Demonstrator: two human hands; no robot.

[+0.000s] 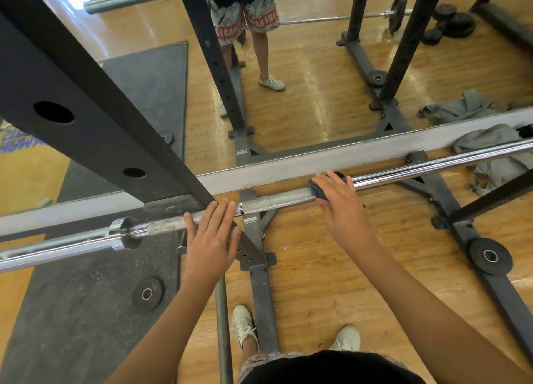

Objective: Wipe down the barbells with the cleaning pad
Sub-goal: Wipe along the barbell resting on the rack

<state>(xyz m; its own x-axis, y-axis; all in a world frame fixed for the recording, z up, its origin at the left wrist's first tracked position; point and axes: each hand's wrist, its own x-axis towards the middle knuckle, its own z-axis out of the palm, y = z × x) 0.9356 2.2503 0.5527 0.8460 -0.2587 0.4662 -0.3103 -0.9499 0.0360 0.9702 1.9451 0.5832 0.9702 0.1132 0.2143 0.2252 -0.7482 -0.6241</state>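
The barbell (277, 200) is set L-to-R across the view, in front of the mirror (302, 80). The left hand (212, 239) is laid on it at the rack upright (86, 118). Further R, the right hand (341, 207) is closed over the cleaning pad (315, 190), which is wrapped on the bar. Below L, a plate (147, 293) lies on the mat (86, 311). A second plate (489, 256) sits by the rack base (507, 297), R.

- Bright, even indoor light; the wooden floor (317, 268) shines, with white glare at the far left.
- Sharp streaked highlights run along the chrome barbell (432, 164).
- Wide-angle bending shows at the edges; the near rack upright (86, 95) looms dark and slightly soft.
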